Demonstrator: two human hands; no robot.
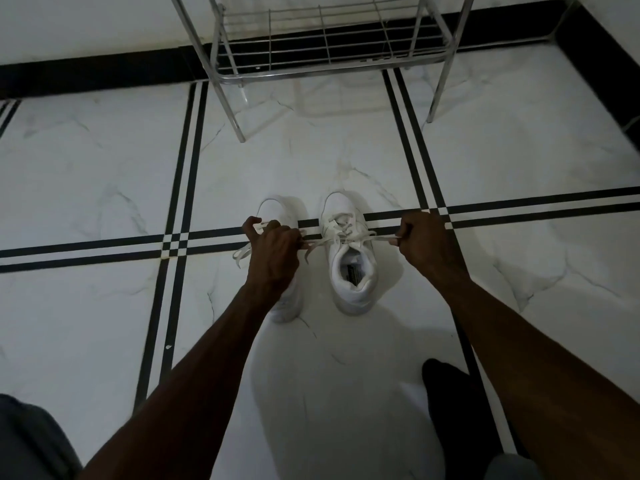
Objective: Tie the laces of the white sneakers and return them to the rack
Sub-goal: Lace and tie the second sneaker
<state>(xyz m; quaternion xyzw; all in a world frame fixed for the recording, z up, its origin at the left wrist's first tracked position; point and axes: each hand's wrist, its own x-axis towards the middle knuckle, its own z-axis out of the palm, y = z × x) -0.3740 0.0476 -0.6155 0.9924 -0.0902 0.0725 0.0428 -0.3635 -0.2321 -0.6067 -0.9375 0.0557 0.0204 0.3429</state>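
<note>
Two white sneakers stand side by side on the floor, toes pointing away from me. The right sneaker (349, 258) is in full view, its white lace (360, 239) stretched out sideways to both hands. My right hand (420, 242) is closed on one lace end, to the right of that shoe. My left hand (273, 251) grips the other lace end, which passes through the fist and hangs out at its left. That hand covers most of the left sneaker (277, 209).
A chrome wire shoe rack (322, 43) stands against the wall ahead, its bottom shelf bare. The floor is white marble tile (104, 168) with black stripes. A dark foot (446, 386) rests at the lower right, and grey cloth shows at the lower left corner.
</note>
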